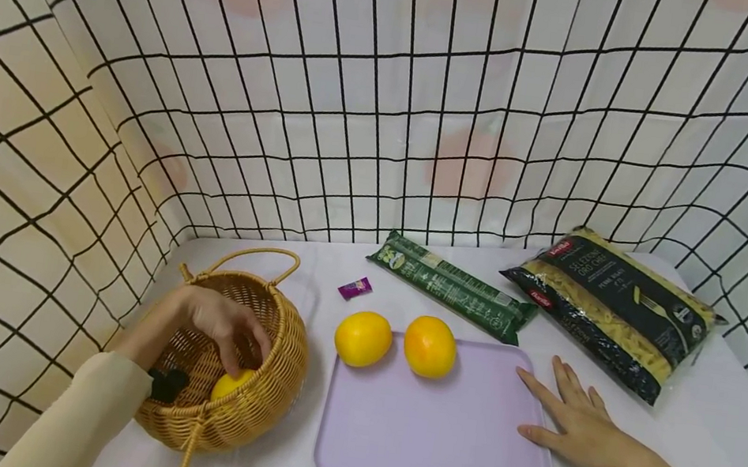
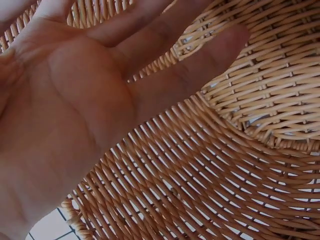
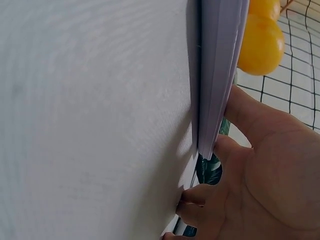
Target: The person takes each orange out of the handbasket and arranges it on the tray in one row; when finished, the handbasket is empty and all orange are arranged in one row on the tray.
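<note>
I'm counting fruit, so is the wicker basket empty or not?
Not empty: in the head view, a yellow fruit shows inside the wicker basket, under the left hand. Whether more lies inside, I cannot tell.

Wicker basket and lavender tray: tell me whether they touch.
Apart: the head view shows white cloth between the wicker basket and the lavender tray.
</note>
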The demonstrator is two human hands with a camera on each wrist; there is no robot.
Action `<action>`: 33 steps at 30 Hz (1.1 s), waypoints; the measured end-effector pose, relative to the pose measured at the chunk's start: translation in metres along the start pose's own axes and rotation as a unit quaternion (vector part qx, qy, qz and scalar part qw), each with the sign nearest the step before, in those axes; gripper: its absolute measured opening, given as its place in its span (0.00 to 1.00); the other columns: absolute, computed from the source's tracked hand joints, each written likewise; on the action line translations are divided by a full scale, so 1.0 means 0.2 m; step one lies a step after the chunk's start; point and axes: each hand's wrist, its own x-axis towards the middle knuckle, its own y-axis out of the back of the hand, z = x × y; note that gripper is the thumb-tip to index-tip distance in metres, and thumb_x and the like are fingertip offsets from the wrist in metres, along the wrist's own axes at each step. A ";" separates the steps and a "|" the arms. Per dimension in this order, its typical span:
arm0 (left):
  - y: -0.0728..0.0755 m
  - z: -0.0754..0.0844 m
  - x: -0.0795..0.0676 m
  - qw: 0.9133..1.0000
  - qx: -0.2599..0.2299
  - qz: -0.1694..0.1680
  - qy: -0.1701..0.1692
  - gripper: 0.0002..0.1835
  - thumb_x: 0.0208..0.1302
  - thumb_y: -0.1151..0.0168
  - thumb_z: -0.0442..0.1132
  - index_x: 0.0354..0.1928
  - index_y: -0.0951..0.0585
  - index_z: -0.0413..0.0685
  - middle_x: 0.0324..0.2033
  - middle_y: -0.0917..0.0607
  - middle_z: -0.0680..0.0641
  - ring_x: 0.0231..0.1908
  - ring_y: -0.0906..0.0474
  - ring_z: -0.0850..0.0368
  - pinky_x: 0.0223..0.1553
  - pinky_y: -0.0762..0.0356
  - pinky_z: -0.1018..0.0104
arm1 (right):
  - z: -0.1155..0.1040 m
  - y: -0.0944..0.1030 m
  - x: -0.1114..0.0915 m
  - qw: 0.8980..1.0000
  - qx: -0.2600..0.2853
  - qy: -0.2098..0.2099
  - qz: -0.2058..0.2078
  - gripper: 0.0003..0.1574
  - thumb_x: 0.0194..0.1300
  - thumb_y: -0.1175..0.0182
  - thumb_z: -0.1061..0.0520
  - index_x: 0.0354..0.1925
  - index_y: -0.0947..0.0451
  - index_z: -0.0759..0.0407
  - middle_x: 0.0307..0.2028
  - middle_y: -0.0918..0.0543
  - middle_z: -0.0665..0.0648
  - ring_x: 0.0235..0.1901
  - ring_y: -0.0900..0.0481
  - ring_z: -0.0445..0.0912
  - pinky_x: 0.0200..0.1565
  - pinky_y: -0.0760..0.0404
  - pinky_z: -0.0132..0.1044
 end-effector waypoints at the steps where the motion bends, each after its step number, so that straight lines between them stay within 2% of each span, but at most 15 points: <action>1: 0.00 0.00 0.00 1.000 -0.002 0.000 0.002 0.20 0.61 0.27 0.30 0.56 0.16 0.43 0.53 0.14 0.47 0.56 0.19 0.52 0.61 0.22 0.62 | 0.00 0.00 0.00 1.000 0.000 -0.001 -0.001 0.50 0.68 0.35 0.37 0.80 0.44 0.43 0.77 0.61 0.84 0.75 0.61 0.81 0.65 0.64 0.84; 9: -0.02 0.02 0.03 1.000 0.008 -0.013 0.003 0.19 0.62 0.26 0.33 0.56 0.16 0.46 0.51 0.15 0.49 0.53 0.21 0.55 0.60 0.22 0.63 | 0.00 0.01 -0.01 1.000 -0.002 0.001 0.002 0.50 0.68 0.35 0.38 0.81 0.45 0.41 0.77 0.60 0.84 0.76 0.61 0.81 0.65 0.63 0.84; 15: -0.02 0.02 0.04 1.000 0.010 -0.008 0.011 0.19 0.61 0.25 0.35 0.54 0.16 0.47 0.51 0.14 0.48 0.53 0.21 0.55 0.58 0.22 0.65 | -0.01 0.01 -0.01 1.000 0.000 0.001 0.002 0.50 0.69 0.35 0.38 0.81 0.45 0.42 0.77 0.60 0.84 0.75 0.61 0.81 0.65 0.63 0.84; 24: -0.02 0.01 0.04 1.000 0.006 -0.007 0.011 0.14 0.64 0.27 0.34 0.50 0.16 0.45 0.47 0.14 0.49 0.52 0.20 0.53 0.53 0.20 0.67 | -0.01 0.01 0.00 1.000 -0.005 0.002 0.003 0.51 0.68 0.35 0.38 0.81 0.45 0.42 0.77 0.60 0.84 0.75 0.61 0.81 0.65 0.63 0.84; 26: -0.01 0.01 0.02 1.000 0.016 0.000 0.008 0.13 0.65 0.30 0.30 0.51 0.16 0.45 0.49 0.15 0.50 0.53 0.21 0.53 0.55 0.20 0.65 | -0.01 0.01 0.00 1.000 -0.003 -0.001 0.001 0.50 0.68 0.35 0.38 0.81 0.45 0.42 0.77 0.60 0.84 0.76 0.61 0.81 0.65 0.63 0.84; 29: 0.00 0.01 -0.01 0.999 0.038 0.028 0.008 0.18 0.63 0.36 0.23 0.51 0.14 0.48 0.53 0.16 0.51 0.57 0.24 0.53 0.61 0.25 0.61 | -0.01 0.01 0.00 1.000 -0.001 -0.001 -0.001 0.51 0.68 0.35 0.38 0.81 0.45 0.43 0.77 0.61 0.84 0.76 0.62 0.81 0.65 0.64 0.84; 33: -0.01 0.01 -0.03 0.999 0.021 0.031 0.002 0.17 0.65 0.37 0.26 0.53 0.13 0.47 0.56 0.15 0.50 0.60 0.25 0.52 0.65 0.27 0.59 | -0.01 0.01 0.00 1.000 -0.002 -0.004 -0.002 0.51 0.68 0.35 0.37 0.81 0.44 0.44 0.77 0.61 0.84 0.76 0.62 0.81 0.65 0.64 0.84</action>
